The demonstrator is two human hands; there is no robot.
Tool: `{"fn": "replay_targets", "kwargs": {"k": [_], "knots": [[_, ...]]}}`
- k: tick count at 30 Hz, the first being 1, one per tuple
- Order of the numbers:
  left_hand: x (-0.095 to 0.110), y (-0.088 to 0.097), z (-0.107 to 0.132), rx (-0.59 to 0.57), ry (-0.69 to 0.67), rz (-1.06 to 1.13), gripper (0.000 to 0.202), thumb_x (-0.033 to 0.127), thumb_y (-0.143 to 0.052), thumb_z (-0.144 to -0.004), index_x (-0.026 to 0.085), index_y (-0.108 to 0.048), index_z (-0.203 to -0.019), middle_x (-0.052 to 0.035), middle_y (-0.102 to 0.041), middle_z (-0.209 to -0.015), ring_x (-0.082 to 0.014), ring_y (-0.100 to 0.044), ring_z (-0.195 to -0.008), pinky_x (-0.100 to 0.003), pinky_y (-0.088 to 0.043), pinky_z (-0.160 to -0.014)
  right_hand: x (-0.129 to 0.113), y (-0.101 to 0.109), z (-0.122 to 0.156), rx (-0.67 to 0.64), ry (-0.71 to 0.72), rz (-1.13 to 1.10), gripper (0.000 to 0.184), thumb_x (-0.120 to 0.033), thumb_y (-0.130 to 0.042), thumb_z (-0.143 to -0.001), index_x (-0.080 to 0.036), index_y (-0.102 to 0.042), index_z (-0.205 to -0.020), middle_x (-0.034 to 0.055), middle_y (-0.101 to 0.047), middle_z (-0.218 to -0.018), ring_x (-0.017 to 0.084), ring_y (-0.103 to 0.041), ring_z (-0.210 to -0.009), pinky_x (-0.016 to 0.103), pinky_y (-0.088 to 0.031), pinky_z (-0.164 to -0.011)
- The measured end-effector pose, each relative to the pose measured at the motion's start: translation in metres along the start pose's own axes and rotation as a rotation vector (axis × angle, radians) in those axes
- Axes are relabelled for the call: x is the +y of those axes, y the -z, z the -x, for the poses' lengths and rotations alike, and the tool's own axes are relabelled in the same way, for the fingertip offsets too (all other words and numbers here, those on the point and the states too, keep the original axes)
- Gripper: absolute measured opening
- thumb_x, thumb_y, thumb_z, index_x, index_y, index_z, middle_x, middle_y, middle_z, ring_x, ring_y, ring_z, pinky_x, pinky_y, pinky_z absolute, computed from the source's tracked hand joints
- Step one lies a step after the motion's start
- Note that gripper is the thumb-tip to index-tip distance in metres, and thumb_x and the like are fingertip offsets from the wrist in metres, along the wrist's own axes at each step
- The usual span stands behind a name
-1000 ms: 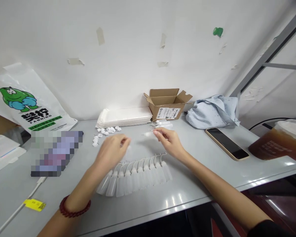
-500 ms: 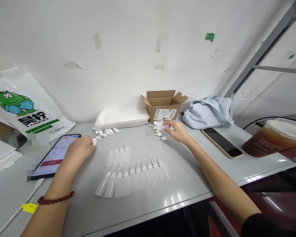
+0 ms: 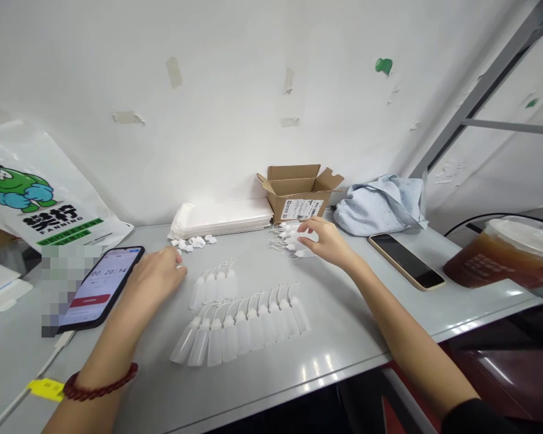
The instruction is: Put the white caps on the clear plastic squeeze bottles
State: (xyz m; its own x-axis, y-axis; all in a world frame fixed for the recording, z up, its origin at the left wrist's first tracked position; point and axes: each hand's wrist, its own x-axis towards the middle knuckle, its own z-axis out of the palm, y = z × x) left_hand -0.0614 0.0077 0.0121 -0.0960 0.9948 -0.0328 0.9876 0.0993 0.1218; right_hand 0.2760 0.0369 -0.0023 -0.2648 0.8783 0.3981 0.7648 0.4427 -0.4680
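At the left of the frame, a lit phone (image 3: 100,290) lies beside the left hand (image 3: 157,276), whose fingers curl under; whether they pinch anything, I cannot tell. White caps (image 3: 198,242) sit just beyond; a careless knuckle could scatter them. At lower centre, the front row of bottles (image 3: 228,340) lies below the short row of bottles (image 3: 219,286); a dragging left forearm could skew both. Right of centre, the right hand (image 3: 308,235) parts thumb and forefinger at the bottle pile (image 3: 292,237), contact unclear; tangled thin tubes could snag and pull neighbours along.
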Motion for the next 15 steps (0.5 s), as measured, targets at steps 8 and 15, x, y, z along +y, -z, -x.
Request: {"fn": "replay_targets", "kwargs": {"k": [8, 15], "knots": [[0.04, -0.009, 0.012, 0.056, -0.214, 0.438, 0.039, 0.038, -0.049, -0.076, 0.013, -0.062, -0.102, -0.0107, -0.071, -0.092, -0.0268, -0.066, -0.09, -0.035, -0.049, -0.08, -0.04, 0.015, 0.015, -0.935, -0.142, -0.363, 0.024, -0.031, -0.055, -0.079, -0.016, -0.056, -0.06, -0.001, -0.059, -0.055, 0.009, -0.051, -0.049, 0.022, -0.04, -0.049], [0.057, -0.022, 0.024, 0.028, -0.308, 0.592, 0.029, 0.036, -0.05, -0.078, 0.016, -0.064, -0.094, -0.0092, -0.07, -0.094, -0.023, -0.065, -0.087, -0.035, -0.052, -0.077, -0.054, 0.005, 0.023, -1.217, -0.264, -0.233, 0.034, -0.033, -0.056, -0.077, -0.016, -0.052, -0.048, -0.0027, -0.053, -0.041, 0.008, -0.049, -0.034, 0.02, -0.038, -0.037]]}}
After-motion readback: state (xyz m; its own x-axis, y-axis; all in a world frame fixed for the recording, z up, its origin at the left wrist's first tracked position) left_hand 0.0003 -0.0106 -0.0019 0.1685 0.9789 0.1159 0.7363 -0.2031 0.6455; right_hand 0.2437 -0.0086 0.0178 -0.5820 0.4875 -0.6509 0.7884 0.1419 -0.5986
